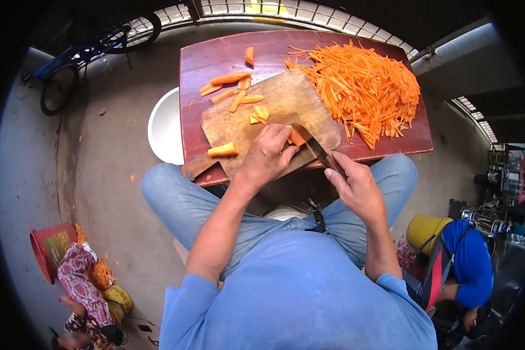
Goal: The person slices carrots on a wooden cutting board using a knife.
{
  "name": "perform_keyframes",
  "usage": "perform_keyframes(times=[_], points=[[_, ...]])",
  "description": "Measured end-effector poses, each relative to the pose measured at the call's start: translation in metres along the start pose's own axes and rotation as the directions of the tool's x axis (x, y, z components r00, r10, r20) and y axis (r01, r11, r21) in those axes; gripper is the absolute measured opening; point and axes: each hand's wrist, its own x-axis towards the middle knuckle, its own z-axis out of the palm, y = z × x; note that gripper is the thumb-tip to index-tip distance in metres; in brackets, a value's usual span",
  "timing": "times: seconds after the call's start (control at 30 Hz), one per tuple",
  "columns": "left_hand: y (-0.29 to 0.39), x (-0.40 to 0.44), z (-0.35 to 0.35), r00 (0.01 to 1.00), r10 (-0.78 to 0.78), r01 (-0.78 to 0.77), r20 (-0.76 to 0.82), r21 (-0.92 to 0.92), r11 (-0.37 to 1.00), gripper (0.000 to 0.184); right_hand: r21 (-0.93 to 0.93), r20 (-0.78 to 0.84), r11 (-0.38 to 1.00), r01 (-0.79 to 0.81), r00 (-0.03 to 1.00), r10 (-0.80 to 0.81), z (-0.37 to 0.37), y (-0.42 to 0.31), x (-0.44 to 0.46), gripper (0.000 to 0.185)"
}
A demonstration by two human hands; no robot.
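A carrot piece (296, 137) sits near the right edge of the wooden cutting board (294, 96), pinched by the curled fingers of the left hand (268, 151). The right hand (356, 184) is wrapped firmly round the handle of a knife (311, 143); whether its blade touches the carrot is hard to tell. Around the board, on the red table (207, 52), lie carrot chunks (230, 78) and, rightward, heaped carrot strips (367, 87).

rough, worn wooden chopping board (291, 96), metal knife blade (313, 143), glossy tabletop (210, 53), smooth basin (164, 129), matt denim jeans (172, 189)
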Motion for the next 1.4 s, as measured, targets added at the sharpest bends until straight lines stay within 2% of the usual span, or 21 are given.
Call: perform_keyframes(times=[0.17,0.47,0.57,0.73,0.87,1.0,1.3,1.4], points=[[-0.005,0.0,0.007,0.999,-0.021,0.021,-0.042,-0.006,1.0,0.035,0.017,0.011,1.0,-0.01,1.0,0.01,0.009,-0.006,0.005,0.03],[-0.003,0.001,0.002,0.998,-0.049,0.049,0.024,0.009,0.999,0.021,-0.026,0.028,1.0,0.013,1.0,-0.012,0.008,-0.009,0.01,0.034],[-0.009,-0.001,0.007,0.999,0.0,0.0,-0.036,-0.013,1.0,0.021,-0.01,0.048,1.0,-0.014,0.999,0.015,0.009,-0.005,0.011,0.037],[-0.01,0.003,0.0,0.996,0.077,-0.079,0.043,0.031,0.996,0.02,0.089,0.098,0.992,-0.084,0.992,0.076,0.01,0.007,0.009,0.04],[-0.009,0.004,-0.004,0.986,0.111,-0.122,0.125,0.084,0.989,0.02,0.073,0.127,0.993,-0.093,0.988,0.083,0.006,0.011,0.013,0.041],[-0.012,0.004,-0.001,0.978,0.164,-0.18,0.131,0.129,0.975,0.022,0.144,0.118,0.989,0.035,0.992,-0.052,0.008,0.016,0.017,0.043],[-0.012,0.007,0.001,0.971,0.201,-0.219,0.129,0.142,0.965,0.026,0.051,0.208,0.998,-0.042,0.978,0.031,-0.005,-0.001,0.008,0.044],[-0.012,0.006,0.001,0.974,0.181,-0.2,0.139,0.142,0.969,0.029,0.035,0.211,0.999,-0.014,0.977,0.006,-0.008,-0.009,0.005,0.046]])
